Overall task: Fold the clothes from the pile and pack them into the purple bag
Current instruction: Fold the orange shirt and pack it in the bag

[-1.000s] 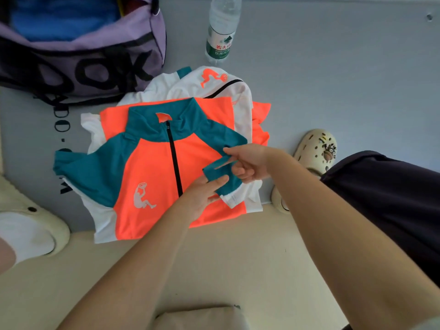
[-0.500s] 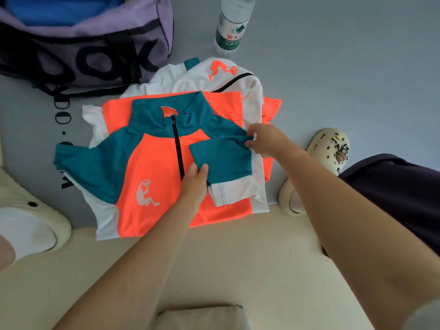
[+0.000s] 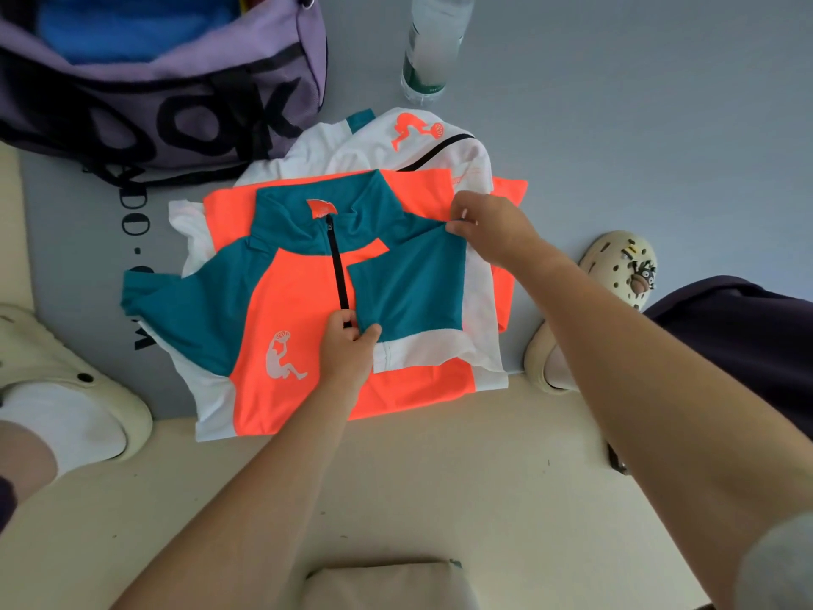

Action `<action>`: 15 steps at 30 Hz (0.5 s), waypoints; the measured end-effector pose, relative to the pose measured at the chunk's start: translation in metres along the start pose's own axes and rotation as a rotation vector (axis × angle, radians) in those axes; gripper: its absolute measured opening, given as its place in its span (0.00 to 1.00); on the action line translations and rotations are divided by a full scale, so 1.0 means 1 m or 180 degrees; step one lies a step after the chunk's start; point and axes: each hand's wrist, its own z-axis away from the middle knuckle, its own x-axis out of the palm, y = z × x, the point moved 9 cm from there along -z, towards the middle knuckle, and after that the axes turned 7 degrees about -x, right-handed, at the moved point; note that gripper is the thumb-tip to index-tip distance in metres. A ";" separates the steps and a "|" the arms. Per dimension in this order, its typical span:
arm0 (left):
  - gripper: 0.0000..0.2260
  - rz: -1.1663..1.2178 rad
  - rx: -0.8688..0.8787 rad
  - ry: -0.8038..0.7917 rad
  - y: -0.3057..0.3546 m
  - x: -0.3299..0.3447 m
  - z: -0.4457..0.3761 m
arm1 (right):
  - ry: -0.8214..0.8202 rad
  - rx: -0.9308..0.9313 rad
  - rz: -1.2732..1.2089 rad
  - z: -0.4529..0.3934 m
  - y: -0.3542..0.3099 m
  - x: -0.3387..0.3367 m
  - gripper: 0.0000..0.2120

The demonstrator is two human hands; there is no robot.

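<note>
At the top edge of my view, the purple bag (image 3: 184, 103) is getting cut off at eleven o'clock, so I am seeing only its printed side and a strip of blue cloth (image 3: 127, 28) inside its mouth; the water bottle (image 3: 433, 46) at twelve o'clock is losing its cap to the frame as well. Under the orange and teal shirt (image 3: 290, 310) at centre, I am making out a white shirt (image 3: 374, 143) and more orange fabric, but how many garments are lying in the pile I cannot tell. The teal sleeve (image 3: 409, 292) is lying folded across the shirt's chest. I am pinching its lower corner with my left hand (image 3: 347, 350), thumb and curled fingers closing on the cloth beside the zipper's end, while my right hand (image 3: 488, 226) at one o'clock is pinching the sleeve's upper corner, its fingertips partly hidden by its own knuckles. Black lettering on the grey floor at nine o'clock is mostly covered by the pile. A cream clog (image 3: 616, 275) is standing at three o'clock, another (image 3: 66, 380) at eight, and a beige object at six is running off the bottom edge.
</note>
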 end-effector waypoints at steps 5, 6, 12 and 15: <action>0.09 0.0014 -0.0201 -0.0241 -0.009 0.004 0.001 | 0.0464 0.0607 -0.0582 0.040 0.025 0.014 0.11; 0.08 -0.0008 -0.0222 -0.0271 -0.009 0.004 0.000 | 0.0324 0.0848 -0.0650 0.055 0.036 0.026 0.14; 0.05 -0.0147 -0.0338 -0.0559 -0.010 0.008 -0.004 | -0.0530 0.1372 -0.0097 0.155 0.073 0.098 0.17; 0.04 -0.0217 -0.0396 -0.0570 -0.011 0.004 -0.004 | -0.0239 0.1445 0.0007 0.164 0.081 0.094 0.05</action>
